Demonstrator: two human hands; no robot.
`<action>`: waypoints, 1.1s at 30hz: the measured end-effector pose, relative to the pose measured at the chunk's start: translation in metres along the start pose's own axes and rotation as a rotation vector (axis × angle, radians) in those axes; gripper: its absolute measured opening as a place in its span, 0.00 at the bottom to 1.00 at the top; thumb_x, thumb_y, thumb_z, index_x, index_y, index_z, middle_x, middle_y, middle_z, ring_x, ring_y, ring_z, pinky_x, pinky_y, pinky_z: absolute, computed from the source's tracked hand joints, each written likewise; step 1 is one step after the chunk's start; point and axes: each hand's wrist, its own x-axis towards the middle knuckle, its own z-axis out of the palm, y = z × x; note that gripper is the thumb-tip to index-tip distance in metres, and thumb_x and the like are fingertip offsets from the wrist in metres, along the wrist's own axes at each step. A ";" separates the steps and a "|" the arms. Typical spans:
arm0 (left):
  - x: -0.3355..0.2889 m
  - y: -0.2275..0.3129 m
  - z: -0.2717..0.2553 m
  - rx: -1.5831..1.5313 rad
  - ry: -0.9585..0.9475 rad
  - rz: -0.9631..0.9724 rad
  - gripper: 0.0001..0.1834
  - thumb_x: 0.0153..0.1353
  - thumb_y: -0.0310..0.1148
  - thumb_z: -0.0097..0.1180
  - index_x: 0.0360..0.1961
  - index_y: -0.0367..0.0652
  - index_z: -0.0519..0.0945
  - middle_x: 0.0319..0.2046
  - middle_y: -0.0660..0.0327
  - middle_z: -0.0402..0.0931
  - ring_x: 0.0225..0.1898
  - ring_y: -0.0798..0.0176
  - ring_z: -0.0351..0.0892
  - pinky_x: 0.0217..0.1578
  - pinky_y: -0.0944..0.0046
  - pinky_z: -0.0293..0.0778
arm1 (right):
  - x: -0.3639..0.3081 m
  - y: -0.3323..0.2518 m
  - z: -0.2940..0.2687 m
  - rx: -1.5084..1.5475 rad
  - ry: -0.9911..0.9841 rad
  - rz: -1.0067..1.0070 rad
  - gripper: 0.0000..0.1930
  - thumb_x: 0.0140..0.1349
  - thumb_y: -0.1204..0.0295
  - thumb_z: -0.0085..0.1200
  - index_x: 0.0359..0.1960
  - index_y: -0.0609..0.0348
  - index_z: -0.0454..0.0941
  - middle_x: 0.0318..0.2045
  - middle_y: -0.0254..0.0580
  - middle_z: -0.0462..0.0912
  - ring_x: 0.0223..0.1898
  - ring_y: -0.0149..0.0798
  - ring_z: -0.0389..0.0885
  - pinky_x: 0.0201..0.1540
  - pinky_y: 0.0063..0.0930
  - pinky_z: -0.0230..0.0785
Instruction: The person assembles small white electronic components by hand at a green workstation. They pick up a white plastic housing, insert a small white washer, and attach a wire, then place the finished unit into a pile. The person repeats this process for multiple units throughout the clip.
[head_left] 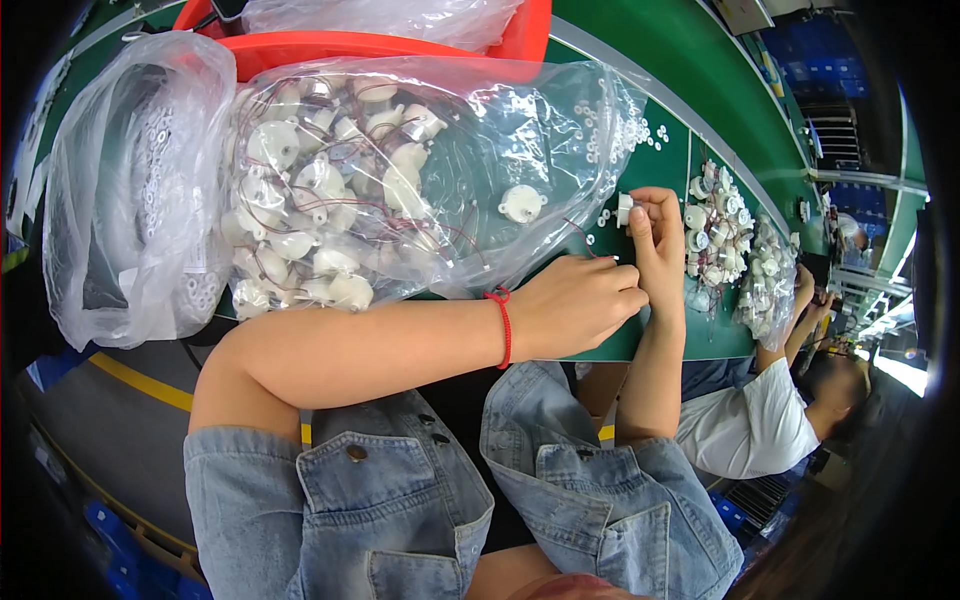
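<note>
My right hand is closed, pinching a small white round motor-like part between thumb and fingers at the table's near right. Just left of it, my left hand, with a red cord bracelet at the wrist, has its fingers curled in. A thin reddish wire runs to its fingertips, which appear to pinch it; where the wire's other end goes is unclear. Beside my left hand lies a large clear plastic bag of similar white parts with dark red wires. One white part sits apart near its mouth.
Small white rings lie scattered beyond my hands. A pile of wired white parts and another filled bag are to the right, near a person in white. A red bin and a bag of rings stand left.
</note>
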 end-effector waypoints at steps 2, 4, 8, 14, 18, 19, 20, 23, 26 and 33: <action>0.000 -0.001 -0.001 0.019 0.001 -0.008 0.08 0.58 0.30 0.59 0.38 0.43 0.79 0.32 0.62 0.71 0.35 0.59 0.78 0.36 0.59 0.75 | -0.002 0.003 0.001 0.030 0.003 -0.032 0.10 0.71 0.71 0.52 0.48 0.63 0.70 0.31 0.32 0.74 0.33 0.23 0.71 0.36 0.17 0.63; 0.000 0.000 -0.002 0.032 0.005 -0.012 0.07 0.57 0.30 0.59 0.38 0.43 0.79 0.31 0.62 0.72 0.35 0.59 0.79 0.36 0.60 0.75 | -0.004 0.005 0.001 0.041 -0.002 -0.055 0.10 0.71 0.72 0.52 0.48 0.63 0.69 0.31 0.31 0.73 0.32 0.23 0.70 0.35 0.17 0.62; -0.001 0.001 0.000 0.043 -0.016 0.002 0.07 0.57 0.30 0.58 0.36 0.43 0.80 0.31 0.62 0.73 0.35 0.60 0.79 0.35 0.59 0.76 | -0.009 0.006 -0.002 0.036 -0.023 -0.069 0.10 0.70 0.73 0.53 0.47 0.63 0.69 0.30 0.30 0.71 0.31 0.22 0.68 0.34 0.16 0.61; -0.003 0.000 0.003 -0.001 -0.021 0.031 0.06 0.56 0.30 0.57 0.35 0.41 0.80 0.31 0.61 0.74 0.33 0.60 0.79 0.33 0.59 0.76 | -0.008 -0.001 0.005 0.040 0.009 -0.020 0.09 0.70 0.72 0.54 0.45 0.62 0.70 0.28 0.31 0.76 0.29 0.21 0.71 0.32 0.16 0.61; -0.004 -0.001 0.003 0.010 -0.033 0.027 0.06 0.56 0.29 0.56 0.34 0.40 0.80 0.29 0.61 0.74 0.33 0.60 0.78 0.32 0.59 0.76 | -0.004 -0.006 0.009 -0.019 0.017 0.014 0.08 0.70 0.71 0.54 0.43 0.62 0.70 0.27 0.33 0.78 0.28 0.20 0.71 0.30 0.15 0.60; -0.004 -0.001 0.003 0.014 -0.032 0.028 0.06 0.56 0.29 0.56 0.33 0.40 0.79 0.29 0.61 0.74 0.33 0.60 0.78 0.32 0.59 0.76 | -0.003 -0.006 0.009 -0.035 0.014 0.022 0.08 0.70 0.71 0.54 0.43 0.62 0.70 0.26 0.33 0.79 0.28 0.20 0.71 0.30 0.15 0.59; -0.003 -0.001 0.003 0.009 -0.022 0.031 0.05 0.55 0.29 0.56 0.33 0.40 0.79 0.29 0.61 0.74 0.33 0.60 0.78 0.32 0.59 0.76 | -0.003 -0.006 0.010 -0.037 0.028 0.023 0.08 0.70 0.71 0.54 0.42 0.62 0.71 0.26 0.33 0.79 0.27 0.20 0.71 0.29 0.15 0.59; -0.004 -0.001 0.004 0.003 0.008 0.042 0.05 0.55 0.29 0.56 0.31 0.41 0.78 0.28 0.61 0.74 0.32 0.59 0.78 0.32 0.59 0.76 | -0.003 -0.004 0.011 -0.046 0.051 0.024 0.08 0.70 0.70 0.54 0.40 0.62 0.71 0.25 0.32 0.79 0.27 0.20 0.71 0.28 0.15 0.58; -0.004 -0.001 0.005 0.006 0.017 0.054 0.04 0.55 0.29 0.56 0.30 0.41 0.78 0.28 0.61 0.74 0.32 0.58 0.78 0.32 0.59 0.76 | -0.001 0.000 0.010 -0.054 0.056 0.024 0.08 0.70 0.70 0.55 0.39 0.62 0.71 0.24 0.32 0.79 0.26 0.20 0.71 0.27 0.15 0.57; -0.003 -0.003 0.005 0.003 0.008 0.051 0.04 0.55 0.29 0.57 0.29 0.41 0.77 0.29 0.60 0.75 0.32 0.58 0.78 0.34 0.58 0.76 | -0.001 -0.003 0.013 -0.027 0.072 0.019 0.09 0.70 0.69 0.55 0.38 0.61 0.71 0.24 0.32 0.79 0.24 0.19 0.69 0.26 0.15 0.56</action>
